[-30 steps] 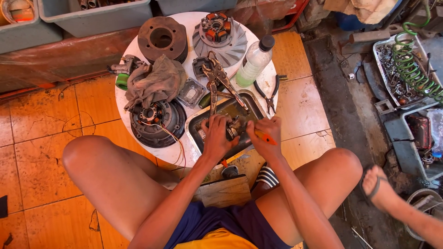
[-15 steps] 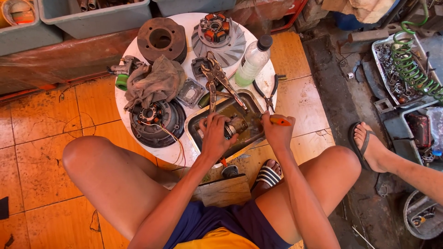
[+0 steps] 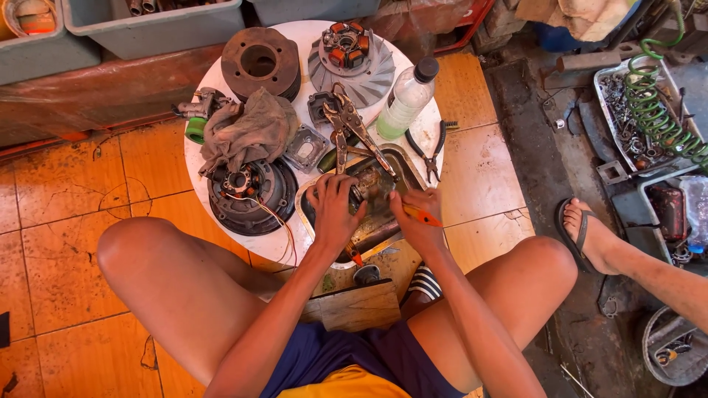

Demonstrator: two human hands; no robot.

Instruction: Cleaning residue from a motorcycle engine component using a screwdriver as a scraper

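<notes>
I sit over a round white table (image 3: 423, 131). My left hand (image 3: 333, 212) grips a small dark engine part (image 3: 372, 188) that rests in a shallow metal tray (image 3: 408, 163) at the table's near edge. My right hand (image 3: 415, 219) holds an orange-handled tool (image 3: 420, 215) against the same part. Locking pliers (image 3: 346, 125) lie just beyond the tray, and black-handled pliers (image 3: 430, 151) lie to its right.
On the table stand a round stator with wires (image 3: 243, 193), a grey rag (image 3: 247, 133), a brown cylinder (image 3: 259, 63), a finned flywheel (image 3: 354, 59) and a clear bottle (image 3: 405, 99). Another person's sandalled foot (image 3: 590, 232) is at right. Parts trays (image 3: 634, 125) line the right side.
My right hand moved back from the tray's right edge toward the part, bringing the orange-handled tool with it. The other person's foot stepped further in from the right.
</notes>
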